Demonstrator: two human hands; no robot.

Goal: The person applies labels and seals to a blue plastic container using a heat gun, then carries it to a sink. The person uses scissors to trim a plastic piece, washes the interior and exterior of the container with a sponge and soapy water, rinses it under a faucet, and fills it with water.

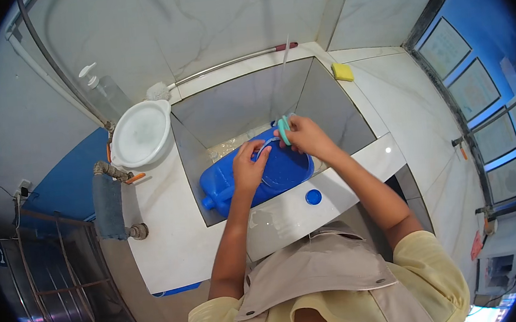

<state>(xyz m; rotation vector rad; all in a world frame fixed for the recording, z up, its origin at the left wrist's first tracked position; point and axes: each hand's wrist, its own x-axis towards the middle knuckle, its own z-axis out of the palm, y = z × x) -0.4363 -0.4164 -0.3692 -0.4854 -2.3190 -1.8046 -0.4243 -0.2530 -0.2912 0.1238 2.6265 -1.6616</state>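
A large blue plastic jug (pixel 222 175) lies tilted in the tiled sink (pixel 243 102), its capless neck to the lower left. A wide rimmed opening in it faces me, and its inner wall looks wet. My left hand (pixel 250 165) pinches the rim of that opening between fingers and thumb. In my right hand (pixel 310 139) is a teal curved plastic handle (pixel 284 131), held at the rim's far side; whatever it belongs to is mostly hidden by the fingers. A blue screw cap (pixel 313 197) rests on the sink's front ledge.
Water (pixel 285 57) streams down into the sink's far side. Left stand a white basin (pixel 142 133), a pump bottle (pixel 107 93) and a towel-wrapped pipe (pixel 108 206). A long-handled brush (pixel 226 66) lies along the back ledge. A yellow sponge (pixel 342 72) sits at the back right corner.
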